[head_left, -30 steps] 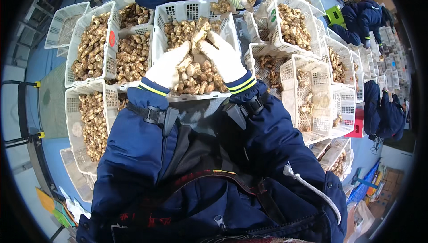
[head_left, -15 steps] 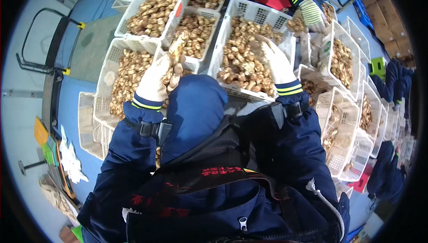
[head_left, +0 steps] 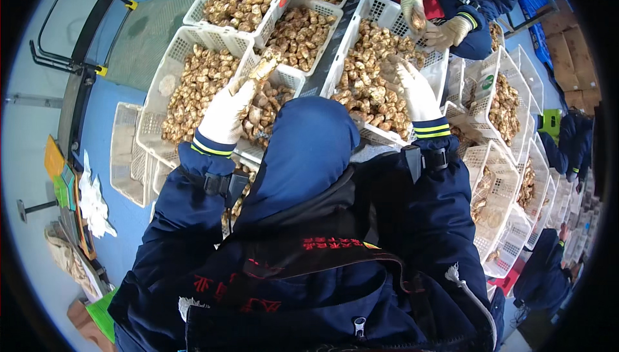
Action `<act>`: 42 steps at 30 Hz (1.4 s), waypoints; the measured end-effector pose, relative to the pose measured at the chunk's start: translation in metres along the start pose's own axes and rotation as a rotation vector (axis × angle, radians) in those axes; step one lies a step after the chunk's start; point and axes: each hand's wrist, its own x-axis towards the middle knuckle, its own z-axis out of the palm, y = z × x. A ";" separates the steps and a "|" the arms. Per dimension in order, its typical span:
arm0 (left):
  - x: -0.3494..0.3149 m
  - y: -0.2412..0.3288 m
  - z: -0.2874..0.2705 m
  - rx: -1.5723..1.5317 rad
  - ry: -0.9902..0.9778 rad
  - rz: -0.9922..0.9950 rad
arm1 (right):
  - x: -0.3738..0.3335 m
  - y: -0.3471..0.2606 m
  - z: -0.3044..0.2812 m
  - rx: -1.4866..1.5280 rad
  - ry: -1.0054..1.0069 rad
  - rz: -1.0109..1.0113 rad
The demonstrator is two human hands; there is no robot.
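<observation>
My left hand (head_left: 222, 116), in a white glove, is closed round a long, knobbly brown-and-cream root-like piece (head_left: 263, 68) that sticks up past its fingers. It hovers over the right side of a white crate (head_left: 151, 116) and a smaller crate (head_left: 287, 81), both holding similar pieces. White-gloved too, my right hand (head_left: 416, 94) reaches over the right part of a larger crate (head_left: 332, 84) heaped with such pieces (head_left: 371, 68). Its fingers are stretched and apart, with nothing clearly seen between them.
Across from me, a co-worker's gloved hands (head_left: 450, 32) hold a piece near the far edge of the large crate. Stacked white crates (head_left: 490, 210) stand at right. At left are a black-handled cart (head_left: 68, 61), an emptier crate (head_left: 126, 152) and a white plastic sheet (head_left: 93, 197).
The view has shifted a little. The long piece in my left hand now tilts further right. The co-worker's hands have come together round a piece; my right hand stays over the crate.
</observation>
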 end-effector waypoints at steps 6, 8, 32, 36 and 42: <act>-0.042 -0.018 -0.046 -0.019 0.033 -0.296 | 0.023 0.045 -0.061 0.151 -0.026 -0.080; -0.074 -0.031 -0.073 0.284 0.033 -0.443 | 0.016 0.033 -0.050 0.055 0.048 -0.043; 0.126 0.005 0.155 -0.287 -0.182 0.196 | 0.020 0.071 -0.065 -1.324 0.060 0.193; 0.160 -0.047 0.140 -0.450 -0.081 -0.092 | 0.049 0.109 -0.051 -1.577 -0.242 0.076; 0.162 -0.035 0.150 -0.135 -0.042 -0.014 | 0.064 0.107 -0.047 -1.811 -0.280 0.043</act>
